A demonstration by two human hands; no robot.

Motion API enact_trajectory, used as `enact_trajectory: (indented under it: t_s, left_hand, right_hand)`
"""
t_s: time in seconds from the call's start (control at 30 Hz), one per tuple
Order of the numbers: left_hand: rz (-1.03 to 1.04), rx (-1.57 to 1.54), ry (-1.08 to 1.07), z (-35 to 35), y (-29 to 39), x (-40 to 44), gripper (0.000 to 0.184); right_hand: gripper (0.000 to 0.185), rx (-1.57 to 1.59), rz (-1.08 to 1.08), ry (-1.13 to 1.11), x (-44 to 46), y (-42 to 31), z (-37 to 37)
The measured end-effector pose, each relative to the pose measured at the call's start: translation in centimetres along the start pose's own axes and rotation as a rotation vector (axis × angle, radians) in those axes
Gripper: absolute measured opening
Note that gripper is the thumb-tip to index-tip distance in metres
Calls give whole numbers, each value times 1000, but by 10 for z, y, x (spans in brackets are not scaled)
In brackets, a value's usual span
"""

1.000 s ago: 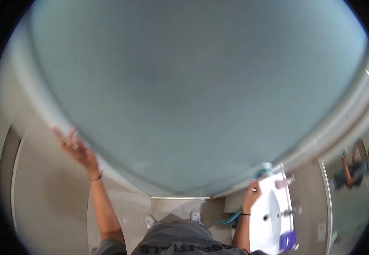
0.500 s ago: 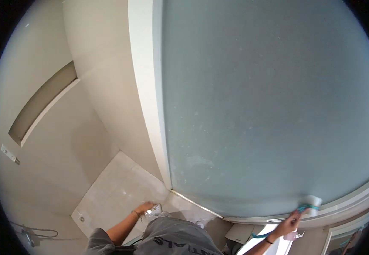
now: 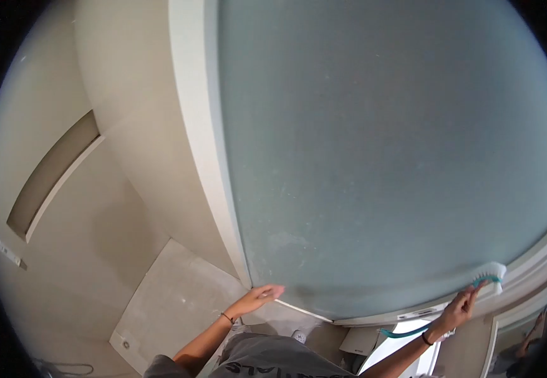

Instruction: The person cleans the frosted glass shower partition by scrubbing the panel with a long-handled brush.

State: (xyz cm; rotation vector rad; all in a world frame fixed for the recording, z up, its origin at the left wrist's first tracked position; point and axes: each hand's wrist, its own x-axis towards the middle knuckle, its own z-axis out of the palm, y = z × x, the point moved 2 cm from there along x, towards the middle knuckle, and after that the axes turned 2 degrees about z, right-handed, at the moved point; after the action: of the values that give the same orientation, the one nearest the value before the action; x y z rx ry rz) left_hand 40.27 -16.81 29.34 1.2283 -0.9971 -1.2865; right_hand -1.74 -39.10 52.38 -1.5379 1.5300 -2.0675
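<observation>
My right hand (image 3: 459, 310) grips a scrub brush (image 3: 493, 277) with a teal handle and white bristles. The brush head lies at the lower right of the frosted glass panel (image 3: 374, 170), by the white frame; its curved teal handle trails out behind my wrist. My left hand (image 3: 258, 298) holds nothing; its fingers stretch out beside the panel's lower left corner. Whether it touches the glass I cannot tell. Pale smudges and specks show on the lower left of the glass.
To the left, a wall niche (image 3: 59, 173) sits above the shower floor (image 3: 169, 302), which has a drain (image 3: 126, 344). A white upright frame (image 3: 201, 126) borders the glass. A mirror (image 3: 525, 340) stands at lower right, and a white cabinet (image 3: 358, 340) is below.
My left hand has risen from low near my body toward the glass's lower left corner. The right hand and brush have moved right and slightly up. The view has shifted a little.
</observation>
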Motion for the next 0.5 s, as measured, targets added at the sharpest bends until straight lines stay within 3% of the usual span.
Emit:
enact_trajectory:
  t_s: [0.03,0.07,0.1,0.13,0.17,0.23,0.27,0.3,0.33,0.4,0.43,0.5]
  left_hand:
    - [102,43,-67,12,66,11,44]
    - [289,354,-60,28,149,11,42]
    - [543,396,-23,44,207,9,42]
    - [650,496,22,58,260,0,48]
    - [786,537,38,70,299,-10,55]
    - [1026,439,44,89,343,-25,69]
    - [1126,139,146,111,360,-36,62]
    - [1097,109,134,120,356,-37,62]
    - [1044,30,89,128,354,-40,61]
    - [958,-108,-4,136,358,-43,58]
    - [925,-167,-46,140,360,-42,56]
    - [866,-277,-118,145,365,-40,53]
  right_hand:
    - [42,-141,-6,-47,-6,-6,1]
    - [41,-177,-259,-76,-14,0,10]
    - [40,-193,-180,-137,-34,4,14]
    - [32,-293,-332,-136,-50,27,21]
    - [23,-174,-348,-243,-59,-11,30]
    - [21,-349,-310,-199,-42,-25,22]
    - [16,-235,-291,-74,-24,-23,20]
    - [33,-159,-365,56,-7,-27,21]
    - [43,-185,-169,4,5,-37,10]
    - [42,-283,71,-43,14,-41,-2]
    - [42,-245,-160,-33,8,-30,0]
    - [40,-228,-234,-117,-28,-33,15]
